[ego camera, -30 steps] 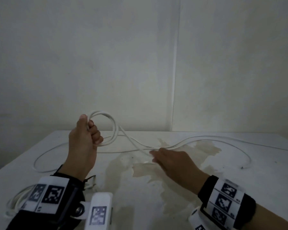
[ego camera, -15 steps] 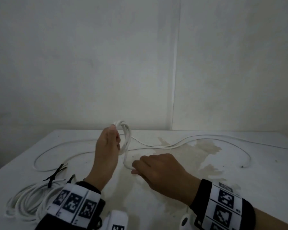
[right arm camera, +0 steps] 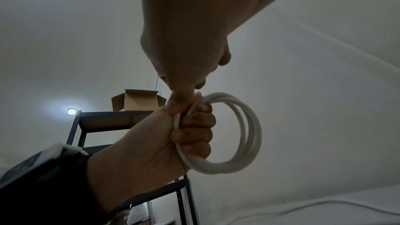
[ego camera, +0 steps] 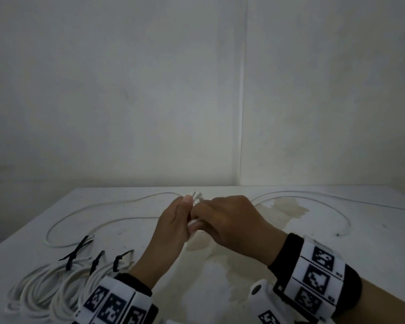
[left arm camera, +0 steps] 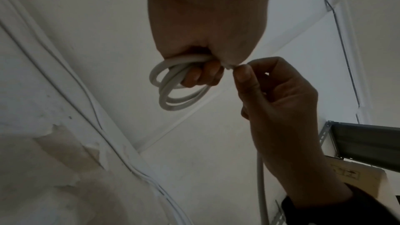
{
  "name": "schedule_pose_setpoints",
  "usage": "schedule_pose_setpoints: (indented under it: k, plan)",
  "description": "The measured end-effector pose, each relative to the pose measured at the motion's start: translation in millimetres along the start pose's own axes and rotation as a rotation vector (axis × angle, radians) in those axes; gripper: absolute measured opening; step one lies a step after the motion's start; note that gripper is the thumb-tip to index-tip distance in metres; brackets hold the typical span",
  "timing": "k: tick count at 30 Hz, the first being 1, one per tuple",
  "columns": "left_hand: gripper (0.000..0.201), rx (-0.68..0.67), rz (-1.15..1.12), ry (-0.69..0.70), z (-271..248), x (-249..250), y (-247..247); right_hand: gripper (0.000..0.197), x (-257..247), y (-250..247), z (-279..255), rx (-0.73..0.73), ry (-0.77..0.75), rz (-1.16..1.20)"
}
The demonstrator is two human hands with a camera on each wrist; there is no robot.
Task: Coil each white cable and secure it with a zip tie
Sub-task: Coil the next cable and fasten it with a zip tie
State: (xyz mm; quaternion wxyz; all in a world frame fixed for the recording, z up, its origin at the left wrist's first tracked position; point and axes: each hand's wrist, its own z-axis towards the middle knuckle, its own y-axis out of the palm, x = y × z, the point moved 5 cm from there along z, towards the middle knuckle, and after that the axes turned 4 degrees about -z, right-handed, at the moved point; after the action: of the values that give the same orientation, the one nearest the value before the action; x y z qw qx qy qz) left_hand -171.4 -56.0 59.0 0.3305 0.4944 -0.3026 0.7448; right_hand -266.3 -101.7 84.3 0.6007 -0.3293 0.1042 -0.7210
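Observation:
A small coil of the white cable (right arm camera: 238, 134) hangs from my left hand (ego camera: 177, 220), whose fingers (left arm camera: 201, 76) curl through its loops (left arm camera: 173, 95) above the middle of the table. My right hand (ego camera: 222, 220) sits against the left one. Its thumb and finger (left arm camera: 242, 74) pinch the cable right at the coil's top. From that pinch a strand (left arm camera: 259, 186) drops toward the table. The loose rest of the cable (ego camera: 103, 206) curves over the table to the left and to the right (ego camera: 313, 197). In the head view the hands hide most of the coil.
Three coiled white cables (ego camera: 45, 284) bound with black zip ties (ego camera: 76, 252) lie at the table's near left corner. A brownish stain (ego camera: 288, 206) marks the white table (ego camera: 372, 242). The wall stands close behind. A dark metal shelf (right arm camera: 103, 119) holds a cardboard box (right arm camera: 138, 100).
My left hand came down and to the right with the coil. My right hand lifted a stretch of cable off the table and brought it up against the left hand.

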Motion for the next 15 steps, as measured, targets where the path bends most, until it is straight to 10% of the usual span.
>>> schedule_pose_setpoints:
  k: [6,15]
  plan:
    - [0.041,-0.151,-0.017,-0.137,-4,-2,6,0.022,28,-15,5,-0.003,0.119,0.031]
    - [0.05,-0.258,-0.539,-0.41,-12,-2,19,0.03,57,10,-20,-0.331,0.781,0.722]
